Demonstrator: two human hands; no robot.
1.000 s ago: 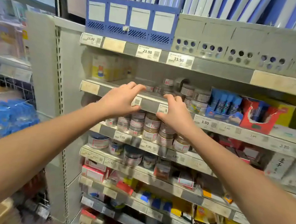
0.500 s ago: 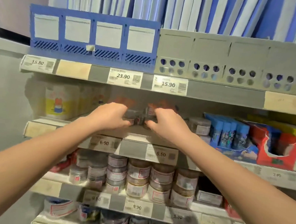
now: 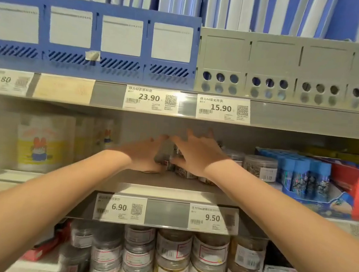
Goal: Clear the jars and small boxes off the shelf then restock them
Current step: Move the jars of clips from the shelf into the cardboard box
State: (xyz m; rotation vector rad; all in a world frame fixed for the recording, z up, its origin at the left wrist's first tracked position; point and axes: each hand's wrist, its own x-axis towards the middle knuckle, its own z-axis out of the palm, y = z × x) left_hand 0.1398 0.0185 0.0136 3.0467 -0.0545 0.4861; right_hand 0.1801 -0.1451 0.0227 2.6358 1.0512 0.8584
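Both my hands reach deep into the middle shelf (image 3: 168,193). My left hand (image 3: 145,153) and my right hand (image 3: 195,155) have spread, straight fingers on either side of a small cluster of clear jars (image 3: 174,165) holding paper clips. The palms and fingers lie against the jars, which are mostly hidden between them. Two more clear jars (image 3: 260,167) stand to the right of my right hand. On the shelf below stand several stacked jars (image 3: 172,252) with white labels.
Yellow and white boxes (image 3: 42,142) fill the shelf's left end. A blue display box of glue sticks (image 3: 306,178) and a red carton (image 3: 358,186) stand at the right. Blue (image 3: 91,35) and grey (image 3: 290,67) file holders sit on the shelf above.
The view rose and closed in on the middle shelf. Both hands moved from the shelf's front edge to the jars at the back, and their fingers spread out around the cluster.
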